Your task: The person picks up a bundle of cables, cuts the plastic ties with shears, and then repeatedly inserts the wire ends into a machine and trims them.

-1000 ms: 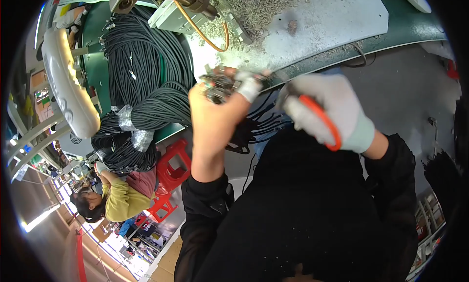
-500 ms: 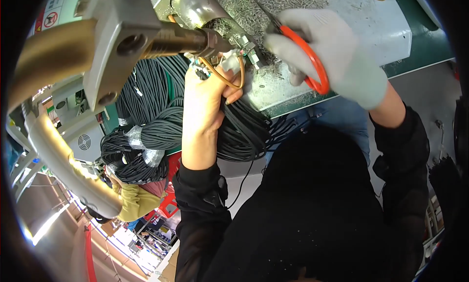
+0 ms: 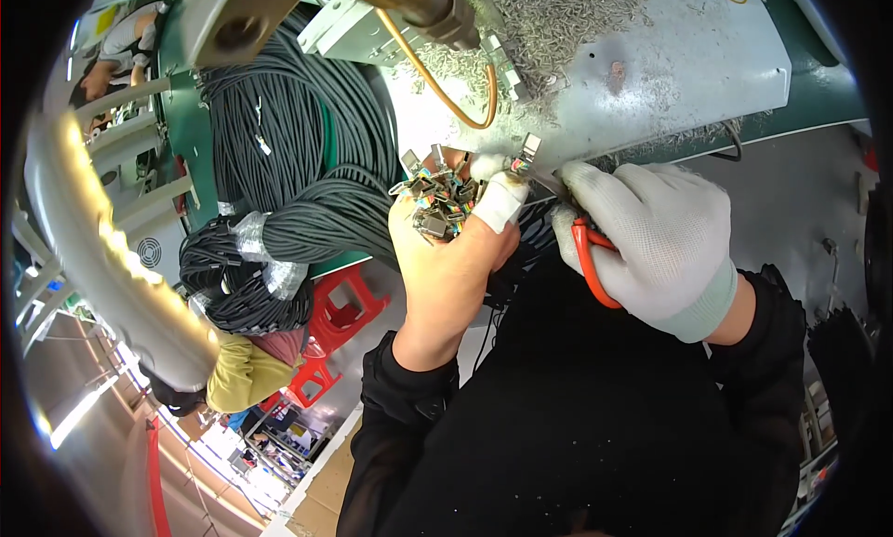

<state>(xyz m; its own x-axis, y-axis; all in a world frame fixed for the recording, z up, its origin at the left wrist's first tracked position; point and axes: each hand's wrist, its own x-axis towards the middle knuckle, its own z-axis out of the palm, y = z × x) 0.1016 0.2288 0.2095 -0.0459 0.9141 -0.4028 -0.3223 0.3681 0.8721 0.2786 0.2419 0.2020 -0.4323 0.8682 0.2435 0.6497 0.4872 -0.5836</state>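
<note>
My left hand (image 3: 460,249), bare with white tape round the thumb, is closed on a bunch of metal cable connectors (image 3: 446,198) with short coloured wires. A single connector (image 3: 528,149) pokes up past the taped thumb. Just to the right, my right hand (image 3: 656,230) wears a white glove and grips red-handled scissors (image 3: 593,263). The scissors' blades are mostly hidden by the gloved fingers, whose tips are close to the single connector. Both hands are near the front edge of a pale metal plate (image 3: 688,81).
Small metal clippings (image 3: 558,35) cover much of the plate. A machine arm (image 3: 409,2) and brown tube (image 3: 433,83) overhang it. Black cable coils (image 3: 298,146) lie at left, beside a lit lamp bar (image 3: 121,249). Red stools (image 3: 335,323) and a person's yellow sleeve (image 3: 246,374) are beyond.
My left hand has drawn back from under the machine with the connectors, toward my body. My right hand has come down and nearer to it, and the scissors have turned within it.
</note>
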